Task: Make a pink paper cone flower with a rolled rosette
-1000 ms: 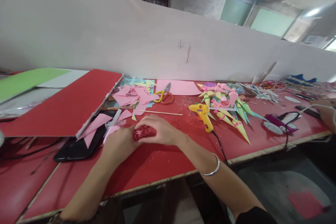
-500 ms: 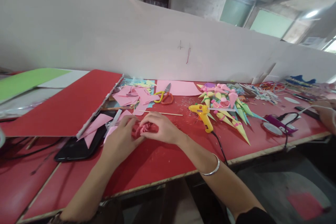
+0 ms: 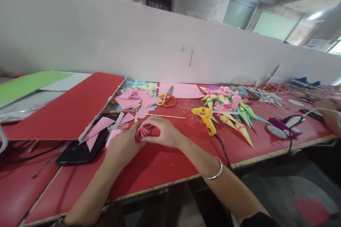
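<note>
Between my two hands is a small pink swirled piece (image 3: 145, 132), ridged like a rosette or folded flower. My left hand (image 3: 124, 143) grips it from the left, its fingertips partly hidden behind. My right hand (image 3: 165, 132) is curled over it, thumb and fingers closed on its right side. Just beyond my hands lies a thin wooden stick (image 3: 165, 116) on the red table (image 3: 160, 170). A yellow glue gun (image 3: 205, 117) rests to the right of my right hand. Pink paper pieces (image 3: 130, 98) and scissors (image 3: 167, 100) with yellow and red handles lie behind.
Several pastel paper cones (image 3: 243, 133) are heaped at the right. At the left, a large red sheet (image 3: 71, 110) overhangs a black phone-like slab (image 3: 77, 152). A purple device (image 3: 285, 127) with cords and another person's hand (image 3: 329, 113) are far right. A white partition (image 3: 149, 46) stands behind.
My hands have turned the pink piece slightly, so more of its swirled folds shows. My left fingers have curled lower around it. The table items stay where they were.
</note>
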`<action>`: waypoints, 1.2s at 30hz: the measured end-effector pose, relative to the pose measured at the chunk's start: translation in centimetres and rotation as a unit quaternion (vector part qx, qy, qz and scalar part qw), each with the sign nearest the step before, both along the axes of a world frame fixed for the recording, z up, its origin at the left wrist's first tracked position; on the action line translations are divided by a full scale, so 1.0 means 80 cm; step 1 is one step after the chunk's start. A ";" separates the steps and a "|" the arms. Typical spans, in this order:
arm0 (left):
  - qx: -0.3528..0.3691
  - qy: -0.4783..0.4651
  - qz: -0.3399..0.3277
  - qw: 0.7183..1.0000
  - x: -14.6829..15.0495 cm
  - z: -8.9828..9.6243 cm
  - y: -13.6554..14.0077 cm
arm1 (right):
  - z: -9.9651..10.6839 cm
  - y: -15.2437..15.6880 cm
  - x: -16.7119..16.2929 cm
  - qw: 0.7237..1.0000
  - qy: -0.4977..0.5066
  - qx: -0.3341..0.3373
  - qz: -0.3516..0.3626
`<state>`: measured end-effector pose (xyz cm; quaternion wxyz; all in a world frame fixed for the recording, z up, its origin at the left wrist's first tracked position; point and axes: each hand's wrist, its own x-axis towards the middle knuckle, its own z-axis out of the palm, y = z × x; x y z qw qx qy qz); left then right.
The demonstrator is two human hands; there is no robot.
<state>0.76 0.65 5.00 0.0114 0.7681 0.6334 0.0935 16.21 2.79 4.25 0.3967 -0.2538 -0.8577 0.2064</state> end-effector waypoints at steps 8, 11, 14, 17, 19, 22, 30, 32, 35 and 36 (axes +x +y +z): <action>0.012 0.013 -0.008 1.000 -0.001 -0.006 0.002 | -0.004 0.001 0.001 0.999 -0.029 0.007 -0.040; 0.024 -0.018 -0.017 0.999 -0.003 -0.008 0.005 | -0.003 0.000 0.002 0.998 -0.040 -0.001 -0.049; 0.014 -0.055 -0.026 0.998 -0.003 -0.008 0.006 | 0.000 -0.002 0.002 0.999 -0.045 -0.007 -0.024; -0.003 -0.099 -0.037 0.994 -0.003 -0.008 0.007 | 0.001 -0.002 0.002 0.999 -0.040 -0.002 -0.003; 0.000 -0.126 -0.043 0.991 -0.004 -0.009 0.007 | 0.001 -0.002 0.002 0.999 -0.035 -0.001 0.000; 0.007 -0.142 -0.051 0.989 -0.005 -0.010 0.007 | 0.001 -0.002 0.003 0.999 -0.032 -0.007 -0.001; 0.028 -0.179 -0.060 0.982 -0.005 -0.006 0.007 | 0.001 0.001 0.005 1.000 -0.015 -0.017 -0.007; 0.032 -0.183 -0.055 0.981 -0.006 -0.007 0.008 | 0.001 0.002 0.006 0.999 -0.015 -0.024 -0.017; 0.027 -0.185 -0.056 0.981 -0.007 -0.010 0.008 | 0.001 0.002 0.007 0.999 -0.013 -0.026 -0.027; 0.030 -0.186 -0.060 0.980 -0.007 -0.011 0.008 | 0.001 0.002 0.007 0.999 -0.009 -0.024 -0.031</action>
